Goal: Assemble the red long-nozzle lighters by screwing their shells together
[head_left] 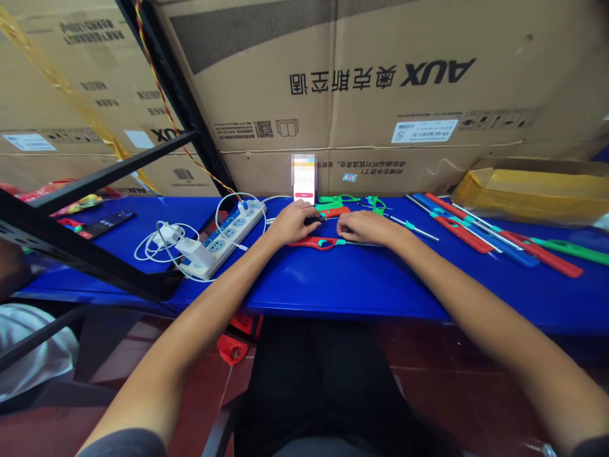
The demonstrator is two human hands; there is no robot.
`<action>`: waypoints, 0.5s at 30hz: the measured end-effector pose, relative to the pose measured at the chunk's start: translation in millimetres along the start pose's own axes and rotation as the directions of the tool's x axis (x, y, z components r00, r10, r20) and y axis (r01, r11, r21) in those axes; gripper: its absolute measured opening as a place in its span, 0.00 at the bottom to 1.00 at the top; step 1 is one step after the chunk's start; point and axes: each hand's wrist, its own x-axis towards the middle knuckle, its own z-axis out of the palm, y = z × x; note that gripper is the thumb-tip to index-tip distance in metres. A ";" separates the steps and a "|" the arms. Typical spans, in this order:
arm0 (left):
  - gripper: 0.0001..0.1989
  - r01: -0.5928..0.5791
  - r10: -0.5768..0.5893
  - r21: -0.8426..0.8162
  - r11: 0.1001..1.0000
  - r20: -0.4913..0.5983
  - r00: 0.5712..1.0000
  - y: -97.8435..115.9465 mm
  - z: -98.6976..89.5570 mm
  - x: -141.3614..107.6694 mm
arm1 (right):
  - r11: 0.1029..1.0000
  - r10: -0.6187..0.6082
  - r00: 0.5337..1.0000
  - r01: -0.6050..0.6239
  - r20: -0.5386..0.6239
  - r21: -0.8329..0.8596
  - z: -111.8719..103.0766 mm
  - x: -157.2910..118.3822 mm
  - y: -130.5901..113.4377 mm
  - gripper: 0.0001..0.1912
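Observation:
My hands are close together at the middle of the blue table (328,282). My left hand (292,222) curls around a small black part (313,220). My right hand (366,227) lies palm down, its fingers pointing toward my left hand. Just below both hands lies a red utility lighter (309,242) with a teal clip and a long metal nozzle, partly under my right hand. Beyond them lie a green lighter handle (335,200) and a red handle piece (335,212). Several red, blue and green lighters (495,231) lie to the right.
A white power strip (223,238) with plugged-in chargers and looped cables sits left of my hands. A phone (303,181) stands against large cardboard boxes (361,95). A black shelf frame (95,209) crosses the left side, and a yellow package (533,190) sits at the back right.

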 end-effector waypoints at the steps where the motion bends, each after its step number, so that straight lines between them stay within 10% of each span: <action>1: 0.09 0.013 -0.013 0.007 1.000 -0.007 1.000 -0.5 -1.7 -0.8 | 1.000 -0.013 1.000 0.013 0.001 0.006 -0.3 -0.3 1.4 0.08; 15: 0.07 0.076 -0.075 -0.001 0.997 -0.064 0.995 -8.3 -7.8 -4.0 | 0.999 0.035 0.999 -0.035 0.012 0.002 5.5 -1.4 -2.9 0.08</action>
